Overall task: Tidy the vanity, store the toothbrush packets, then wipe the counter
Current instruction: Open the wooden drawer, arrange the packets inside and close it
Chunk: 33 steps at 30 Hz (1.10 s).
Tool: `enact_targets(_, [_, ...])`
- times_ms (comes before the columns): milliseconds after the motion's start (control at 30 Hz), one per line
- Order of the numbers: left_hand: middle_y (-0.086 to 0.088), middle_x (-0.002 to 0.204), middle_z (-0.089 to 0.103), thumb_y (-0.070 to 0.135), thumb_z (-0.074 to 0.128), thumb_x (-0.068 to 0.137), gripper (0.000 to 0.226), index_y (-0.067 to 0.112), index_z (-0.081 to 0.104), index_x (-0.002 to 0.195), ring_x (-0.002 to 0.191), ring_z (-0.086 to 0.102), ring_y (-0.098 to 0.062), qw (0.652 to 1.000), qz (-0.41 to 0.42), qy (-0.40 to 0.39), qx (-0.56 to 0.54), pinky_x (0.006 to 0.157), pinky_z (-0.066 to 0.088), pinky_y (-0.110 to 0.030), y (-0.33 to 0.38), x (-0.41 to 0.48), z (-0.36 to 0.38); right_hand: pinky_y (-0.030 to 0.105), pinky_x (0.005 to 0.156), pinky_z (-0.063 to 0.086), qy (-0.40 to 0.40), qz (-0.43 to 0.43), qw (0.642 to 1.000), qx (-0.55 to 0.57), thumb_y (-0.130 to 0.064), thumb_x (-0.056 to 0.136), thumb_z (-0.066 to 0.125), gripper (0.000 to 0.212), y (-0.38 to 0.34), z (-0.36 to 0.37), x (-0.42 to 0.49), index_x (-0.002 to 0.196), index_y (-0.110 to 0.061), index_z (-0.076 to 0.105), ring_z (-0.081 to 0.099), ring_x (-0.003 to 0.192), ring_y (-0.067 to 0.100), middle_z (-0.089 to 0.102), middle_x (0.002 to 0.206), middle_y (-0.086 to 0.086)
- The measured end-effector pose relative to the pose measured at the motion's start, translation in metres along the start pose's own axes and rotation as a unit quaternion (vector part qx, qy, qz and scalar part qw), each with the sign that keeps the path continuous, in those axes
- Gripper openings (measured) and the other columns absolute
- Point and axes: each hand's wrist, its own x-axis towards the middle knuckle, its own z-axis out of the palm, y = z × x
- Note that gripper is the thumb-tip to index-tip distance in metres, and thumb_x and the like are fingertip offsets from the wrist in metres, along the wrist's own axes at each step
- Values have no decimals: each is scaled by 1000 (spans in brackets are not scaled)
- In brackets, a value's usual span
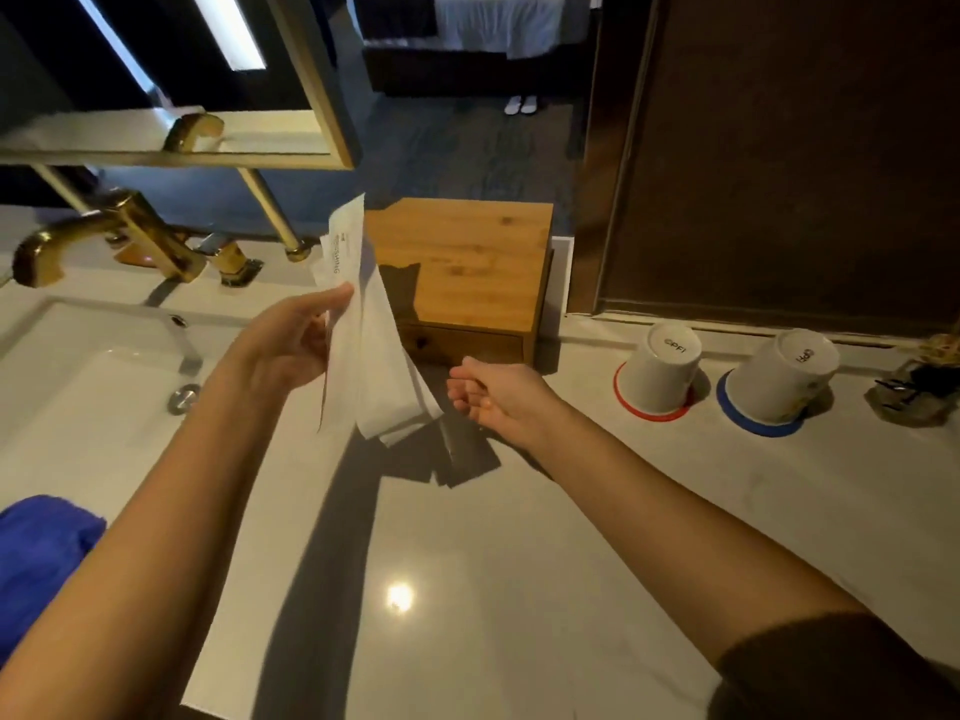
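Observation:
My left hand (291, 340) grips a bundle of long white toothbrush packets (371, 356), held upright and fanned above the pale counter (519, 563). Their lower ends hang near the counter, in front of a wooden drawer box (467, 262). The box's small front drawer (467, 345) looks closed. My right hand (493, 397) hovers palm-up just right of the packets' lower ends, fingers loosely curled, holding nothing. A folded blue cloth (36, 553) lies at the counter's left edge.
A white sink basin (78, 387) with a gold faucet (104, 241) sits to the left. Two upturned white cups stand at the right, one on a red coaster (660, 376), one on a blue coaster (779, 381). A small ornament (919, 387) sits at the far right. A mirror hangs above.

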Motion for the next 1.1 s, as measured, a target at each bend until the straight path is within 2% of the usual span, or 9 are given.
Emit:
enact_targets(67, [-4, 89, 59, 27, 66, 80, 44, 14, 48, 118, 78, 65, -16, 999, -8, 8, 31, 55, 53, -33, 8, 14, -3, 20, 61, 43, 12, 9, 1000, 10, -16, 95, 49, 22, 0, 14, 16, 104, 2, 59, 49, 60, 11, 55, 72, 7])
enact_targets(167, [-5, 95, 59, 28, 69, 78, 51, 15, 46, 122, 89, 62, -19, 998, -28, 7, 49, 62, 50, -35, 15, 32, -2, 28, 67, 52, 32, 16, 999, 20, -20, 89, 60, 24, 1, 34, 37, 110, -8, 60, 61, 95, 23, 64, 104, 11])
enact_targets(200, [-5, 96, 59, 27, 69, 77, 53, 14, 46, 123, 91, 62, -19, 999, -32, 1, 44, 62, 51, -34, 18, 38, -3, 29, 65, 52, 30, 16, 999, 30, -19, 89, 60, 19, 0, 40, 42, 106, -9, 61, 61, 97, 25, 64, 103, 10])
enact_targets(233, [-5, 97, 59, 26, 70, 76, 55, 13, 46, 124, 93, 62, -19, 999, -35, -9, 35, 64, 52, -34, 21, 44, -4, 29, 62, 51, 21, 20, 999, 44, -15, 90, 59, 9, -2, 44, 46, 95, -9, 63, 60, 89, 24, 64, 93, 10])
enact_targets(300, [-5, 99, 58, 25, 71, 75, 54, 11, 47, 122, 96, 61, -19, 999, -45, -17, 18, 71, 53, -34, 29, 57, -7, 28, 59, 48, 10, 36, 994, 101, -8, 91, 56, 14, -4, 51, 52, 77, -10, 58, 56, 71, 19, 59, 77, 8])
enact_targets(467, [-6, 101, 59, 29, 69, 74, 50, 12, 48, 117, 97, 62, -19, 994, -64, -45, 70, 82, 52, -37, 42, 85, -13, 23, 48, 39, 29, 48, 990, 131, -12, 91, 57, 17, 1, 63, 67, 74, -11, 55, 51, 57, 12, 56, 67, 4])
enact_targets(700, [-5, 112, 62, 32, 70, 72, 64, 13, 49, 129, 93, 67, -17, 986, -62, -124, 92, 59, 57, -29, 39, 102, -34, 19, 53, 33, 20, 19, 985, 173, -13, 95, 48, 20, 12, 64, 71, 78, -6, 56, 42, 58, 10, 50, 68, 5])
enact_targets(900, [-2, 98, 67, 34, 66, 73, 50, 17, 56, 119, 81, 69, -15, 982, -71, -103, 142, 58, 55, -28, 41, 103, -31, 20, 53, 31, 27, -7, 986, 162, -17, 95, 48, 20, 21, 65, 70, 83, -6, 60, 40, 56, 9, 50, 67, 3])
enact_targets(1100, [-2, 99, 67, 33, 65, 71, 49, 20, 57, 118, 87, 69, -16, 982, -84, -102, 138, 61, 56, -30, 41, 109, -33, 19, 53, 35, 29, -13, 991, 130, -20, 93, 52, 21, 41, 65, 57, 82, -6, 64, 45, 55, 9, 55, 66, 3])
